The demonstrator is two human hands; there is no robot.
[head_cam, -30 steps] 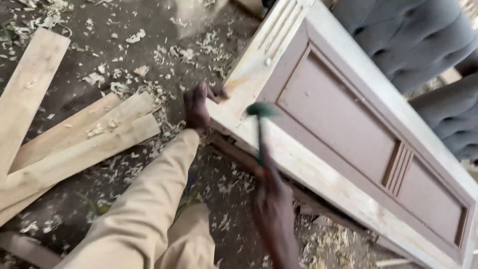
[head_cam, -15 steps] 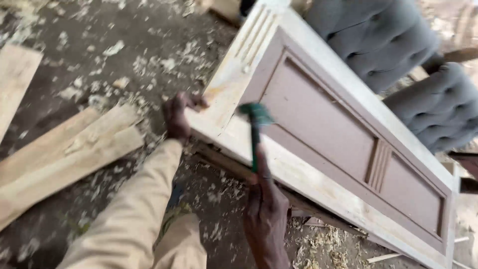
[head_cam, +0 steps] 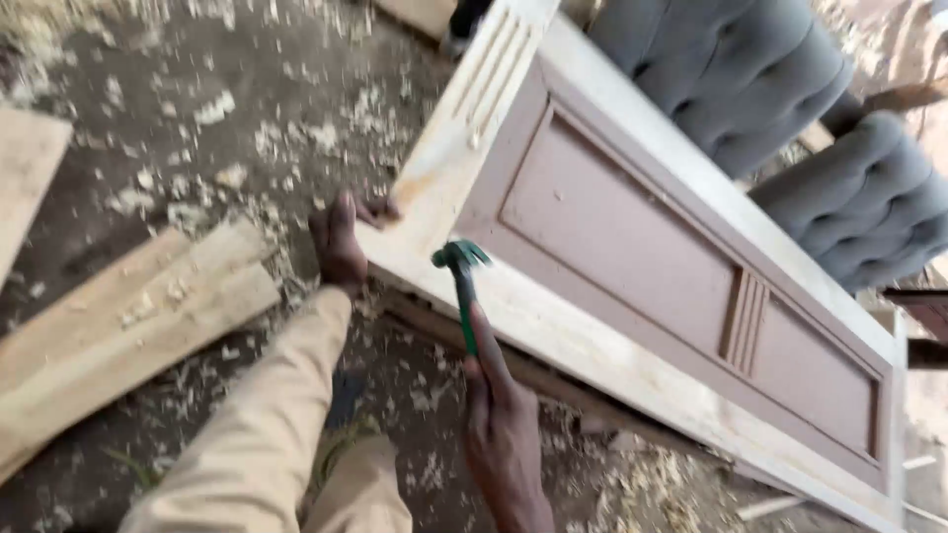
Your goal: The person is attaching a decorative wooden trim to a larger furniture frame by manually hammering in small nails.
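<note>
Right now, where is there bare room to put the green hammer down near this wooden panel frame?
The flat brown panel inside the pale wooden frame lies bare. The floor strip between frame and stacked planks is open, though littered with shavings. It is crowded at the frame's corner, where the left hand, right hand and green hammer meet.

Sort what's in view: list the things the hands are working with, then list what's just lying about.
In use:
- green hammer, held in the right hand
- wooden panelled frame, its corner gripped by the left hand

Lying about:
- loose planks on the ground to the left
- wood shavings scattered over the ground
- grey tufted cushions behind the frame
</note>
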